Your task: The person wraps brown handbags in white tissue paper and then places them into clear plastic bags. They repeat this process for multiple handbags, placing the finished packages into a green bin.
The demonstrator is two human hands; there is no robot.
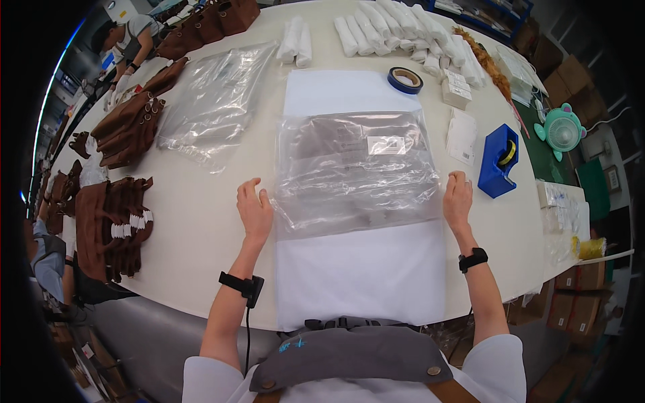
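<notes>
A clear plastic bag [356, 171] with a dark flat item inside lies on a long white sheet [363, 272] in front of me. My left hand [255, 209] rests flat at the bag's lower left edge, fingers on the plastic. My right hand [458, 199] lies at the bag's right edge, fingers curled against it. Both wrists wear black bands. A white label [386, 145] sits on the bag's upper right.
A pile of empty clear bags [215, 101] lies to the upper left. Brown leather bags [114, 225] line the left edge. White rolls [403, 30], a blue tape roll [405, 80], a blue tape dispenser [498, 160] and white cards [461, 134] stand at the right. Another person [124, 40] works at the far left.
</notes>
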